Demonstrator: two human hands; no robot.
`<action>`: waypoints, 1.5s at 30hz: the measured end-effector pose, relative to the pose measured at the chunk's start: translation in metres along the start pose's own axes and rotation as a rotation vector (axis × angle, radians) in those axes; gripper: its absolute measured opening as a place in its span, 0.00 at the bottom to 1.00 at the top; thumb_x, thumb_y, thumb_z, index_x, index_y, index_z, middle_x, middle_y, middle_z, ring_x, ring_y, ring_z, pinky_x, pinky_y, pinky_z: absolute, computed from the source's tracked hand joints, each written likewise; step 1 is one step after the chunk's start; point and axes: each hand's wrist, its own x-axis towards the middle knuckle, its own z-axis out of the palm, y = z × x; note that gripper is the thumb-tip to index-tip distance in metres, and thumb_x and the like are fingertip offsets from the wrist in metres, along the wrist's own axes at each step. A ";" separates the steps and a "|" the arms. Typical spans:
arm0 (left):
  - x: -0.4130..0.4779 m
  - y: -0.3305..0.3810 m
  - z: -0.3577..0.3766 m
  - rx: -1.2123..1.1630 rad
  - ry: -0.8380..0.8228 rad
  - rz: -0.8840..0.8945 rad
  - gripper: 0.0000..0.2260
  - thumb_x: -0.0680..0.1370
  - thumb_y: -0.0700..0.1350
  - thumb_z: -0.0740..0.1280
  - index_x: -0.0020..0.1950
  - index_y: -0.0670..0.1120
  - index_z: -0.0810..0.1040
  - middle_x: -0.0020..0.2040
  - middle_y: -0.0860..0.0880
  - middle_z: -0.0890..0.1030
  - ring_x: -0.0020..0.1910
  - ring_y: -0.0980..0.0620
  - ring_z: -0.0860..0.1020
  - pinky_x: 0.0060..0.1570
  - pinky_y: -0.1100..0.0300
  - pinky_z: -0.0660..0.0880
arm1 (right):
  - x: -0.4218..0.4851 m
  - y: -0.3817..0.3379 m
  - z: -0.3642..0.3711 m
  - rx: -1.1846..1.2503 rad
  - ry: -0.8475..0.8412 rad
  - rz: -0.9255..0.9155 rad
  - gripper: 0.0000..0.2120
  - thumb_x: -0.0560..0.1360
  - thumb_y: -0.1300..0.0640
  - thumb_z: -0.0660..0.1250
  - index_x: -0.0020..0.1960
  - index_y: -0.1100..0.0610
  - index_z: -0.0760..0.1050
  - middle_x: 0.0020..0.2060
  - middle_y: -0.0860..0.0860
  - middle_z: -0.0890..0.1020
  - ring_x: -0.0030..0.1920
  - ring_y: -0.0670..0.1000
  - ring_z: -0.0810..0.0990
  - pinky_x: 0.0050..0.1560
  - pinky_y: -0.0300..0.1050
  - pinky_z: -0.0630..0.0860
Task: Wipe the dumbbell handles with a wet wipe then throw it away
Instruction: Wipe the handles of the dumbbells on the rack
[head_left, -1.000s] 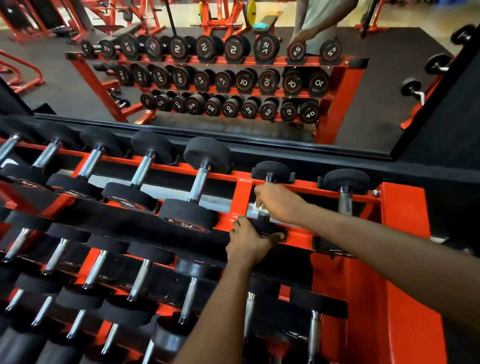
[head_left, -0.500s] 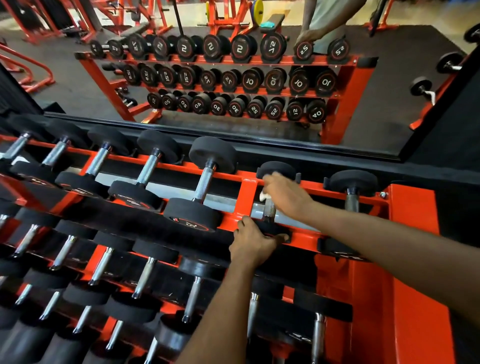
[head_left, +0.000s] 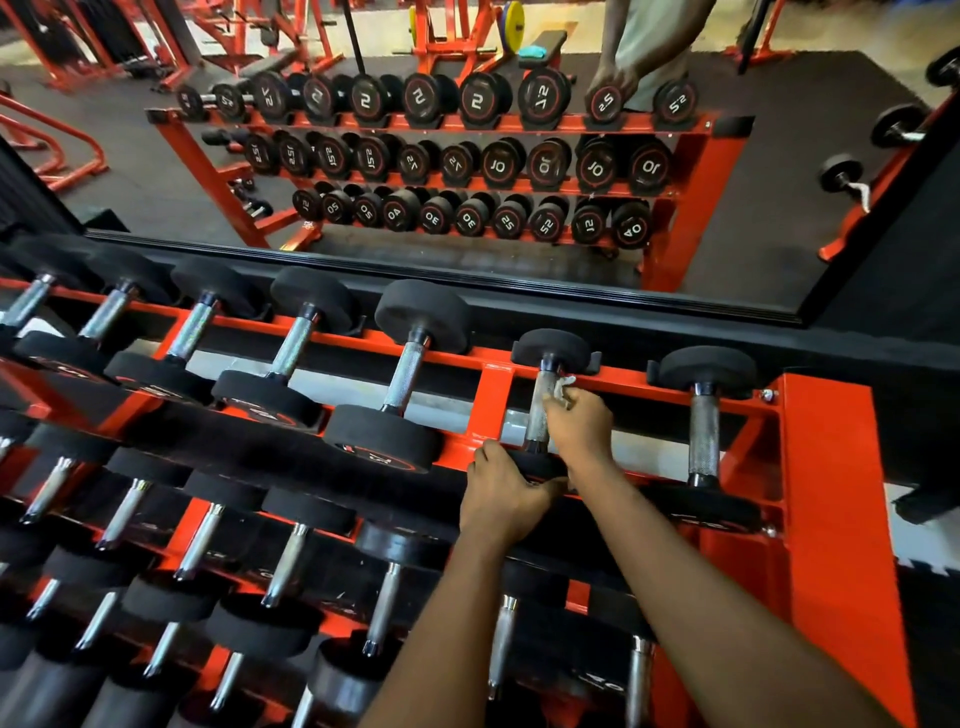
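On the orange rack's (head_left: 831, 467) top rail, the larger dumbbell (head_left: 408, 374) lies at 9 o'clock from your hands, with an orange strut (head_left: 488, 410) in the gap between. Your left hand (head_left: 506, 499) curls round the near head of the small dumbbell (head_left: 553, 348). At its 1 o'clock, your right hand (head_left: 582, 428) pinches the white wet wipe (head_left: 563, 387) against the handle's (head_left: 537, 410) right side, near the far head. At 3 o'clock the end dumbbell (head_left: 704, 436) sits well apart, just beside the rack's end post. At 12 o'clock the mirror's (head_left: 467, 270) lower edge runs behind the far heads.
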 end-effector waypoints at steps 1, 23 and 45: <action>0.000 0.000 0.000 -0.001 0.003 0.003 0.40 0.65 0.67 0.76 0.63 0.41 0.67 0.63 0.43 0.73 0.66 0.41 0.70 0.63 0.47 0.71 | 0.007 -0.001 0.004 0.139 -0.033 0.088 0.10 0.79 0.54 0.65 0.43 0.57 0.81 0.34 0.50 0.80 0.34 0.50 0.76 0.31 0.40 0.67; -0.001 -0.001 0.002 0.044 0.019 -0.004 0.43 0.64 0.71 0.74 0.64 0.42 0.66 0.63 0.44 0.73 0.67 0.41 0.69 0.62 0.45 0.72 | 0.036 0.028 0.004 0.438 -0.095 0.235 0.07 0.77 0.68 0.65 0.47 0.58 0.78 0.45 0.52 0.81 0.42 0.52 0.82 0.44 0.50 0.84; -0.003 0.005 -0.002 0.037 -0.017 -0.043 0.45 0.65 0.70 0.75 0.68 0.42 0.64 0.67 0.43 0.71 0.70 0.41 0.68 0.65 0.44 0.71 | 0.013 0.036 -0.001 0.089 -0.261 0.183 0.14 0.74 0.67 0.66 0.59 0.60 0.80 0.48 0.54 0.84 0.47 0.54 0.84 0.53 0.55 0.82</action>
